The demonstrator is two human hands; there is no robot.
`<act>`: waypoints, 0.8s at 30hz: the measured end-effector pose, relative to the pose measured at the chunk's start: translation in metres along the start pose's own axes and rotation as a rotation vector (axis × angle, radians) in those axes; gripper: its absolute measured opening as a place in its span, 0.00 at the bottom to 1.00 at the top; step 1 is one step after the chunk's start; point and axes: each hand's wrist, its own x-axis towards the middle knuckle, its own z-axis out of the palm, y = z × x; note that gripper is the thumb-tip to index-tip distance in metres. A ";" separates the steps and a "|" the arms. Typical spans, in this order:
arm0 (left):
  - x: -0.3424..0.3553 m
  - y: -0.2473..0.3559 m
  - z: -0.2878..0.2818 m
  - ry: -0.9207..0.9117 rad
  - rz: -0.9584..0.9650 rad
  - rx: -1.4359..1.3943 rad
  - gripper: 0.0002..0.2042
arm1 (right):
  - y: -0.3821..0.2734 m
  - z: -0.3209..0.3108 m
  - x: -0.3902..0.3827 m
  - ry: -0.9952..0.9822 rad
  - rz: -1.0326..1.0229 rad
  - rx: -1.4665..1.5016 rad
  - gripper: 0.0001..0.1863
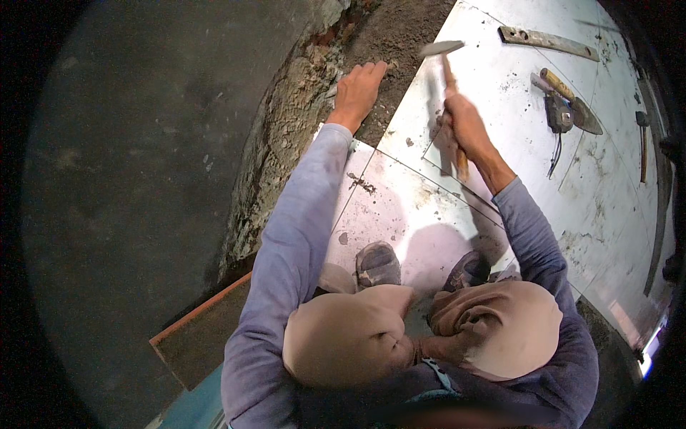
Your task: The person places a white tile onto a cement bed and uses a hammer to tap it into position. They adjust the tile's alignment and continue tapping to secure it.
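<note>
My right hand (468, 127) grips the wooden handle of a hammer (441, 48) above the pale tiles (407, 193), its metal head pointing away from me. The handle's end (462, 166) shows below the fist. To the left, my left hand (359, 93) rests by the strip of dark soil (393, 32), beside the broken, rough edge (286, 114). Its fingers are curled under, and what they hold, if anything, is hidden.
On the tiles at right lie a flat metal bar (549, 43), a wooden-handled trowel (587, 118), a small black device (559, 114) with a cord, and a thin-handled tool (642, 146). Grey floor (143, 179) spreads at left, with an orange-edged brown slab (207, 332) nearer me.
</note>
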 end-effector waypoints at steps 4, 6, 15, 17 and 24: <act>0.000 0.000 0.001 -0.011 -0.027 -0.004 0.14 | 0.012 0.004 0.002 -0.156 -0.025 0.168 0.24; 0.002 -0.001 0.002 -0.001 -0.029 -0.014 0.14 | 0.018 0.004 0.003 -0.323 0.030 0.047 0.27; 0.008 -0.009 -0.006 0.055 -0.059 -0.054 0.11 | 0.009 0.013 0.002 -0.233 0.098 0.185 0.24; 0.009 -0.010 -0.006 0.053 -0.064 -0.042 0.09 | 0.004 0.010 0.006 -0.321 0.074 -0.106 0.24; 0.006 -0.006 -0.002 0.019 -0.081 -0.060 0.09 | -0.006 -0.002 0.031 0.037 -0.068 0.565 0.23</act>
